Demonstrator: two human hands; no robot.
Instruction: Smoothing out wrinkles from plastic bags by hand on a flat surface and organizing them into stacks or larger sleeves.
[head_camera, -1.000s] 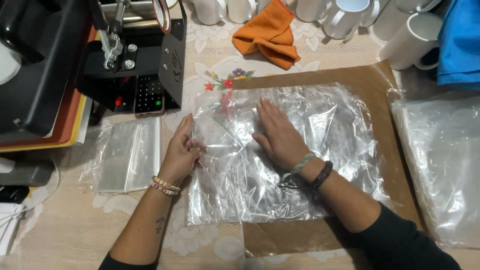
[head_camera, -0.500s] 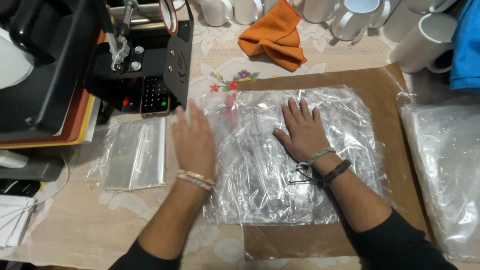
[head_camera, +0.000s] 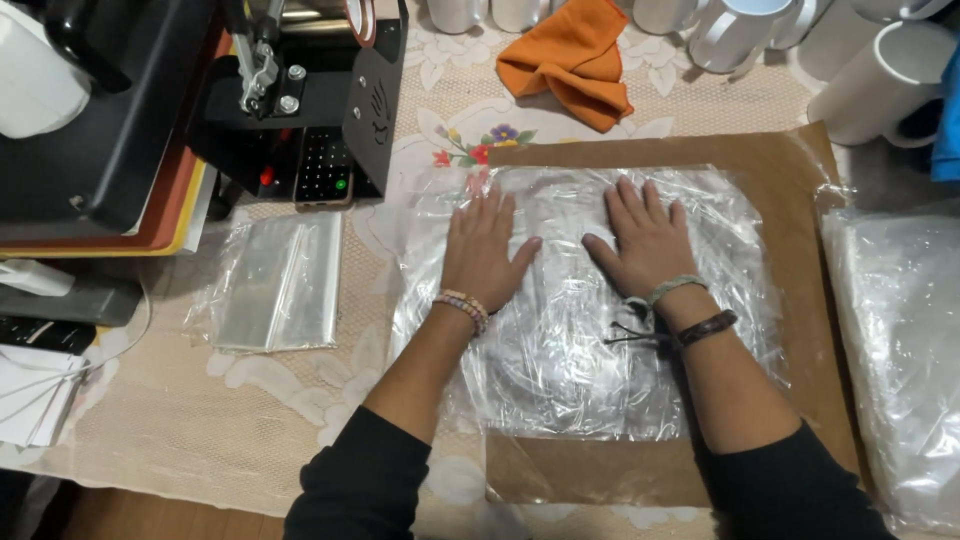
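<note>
The crinkled clear plastic bag (head_camera: 590, 320) lies flat in the middle of the table, spread over a brown sheet of kraft paper (head_camera: 800, 300) whose edges show past it at twelve, three and six o'clock. In the head view, the only one there is, the left hand (head_camera: 482, 250) rests palm down on the bag's upper left part with fingers spread and thumb pointing toward three o'clock; the right hand (head_camera: 645, 240) lies just beside it, also flat and open, thumb toward nine o'clock, so the two thumbs are near but apart. Neither hand pinches anything; both press down on the film. The bag looks light, thin and limp, slick enough to slide on the paper and quick to wrinkle, so I would judge it best taken by a corner or along an edge rather than from the middle. At nine o'clock from the hands sits a smaller stack of folded clear bags (head_camera: 275, 285) on the cream lace tablecloth (head_camera: 200, 430). At eleven o'clock stands a black heat press machine (head_camera: 140, 110). At twelve o'clock lies a crumpled orange cloth (head_camera: 570, 60), with white ceramic mugs (head_camera: 870, 85) toward one o'clock. At three o'clock another pile of clear plastic (head_camera: 895, 350) rests well apart.
</note>
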